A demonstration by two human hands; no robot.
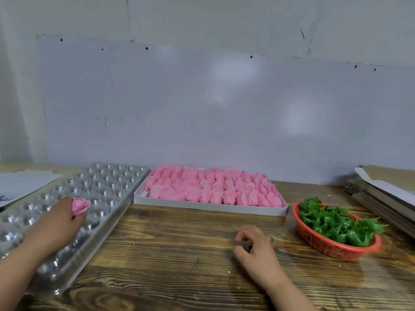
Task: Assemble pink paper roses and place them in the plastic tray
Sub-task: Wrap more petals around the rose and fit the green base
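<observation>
The fingers (75, 217) of the left hand (56, 223) are curled round the base of a pink paper rose (80, 205), its bloom poking up past them, held just above the clear plastic tray (107, 212). This looks like the placing step: the next move calls for lowering the rose stem-end down into one cup and letting go. Right of the tray, the right hand (256, 248) rests on the tabletop (179, 254), fingers loosely curled on nothing. Farther right of the tray lie the box of pink petals (213, 187) and the red basket of green leaves (336, 227).
</observation>
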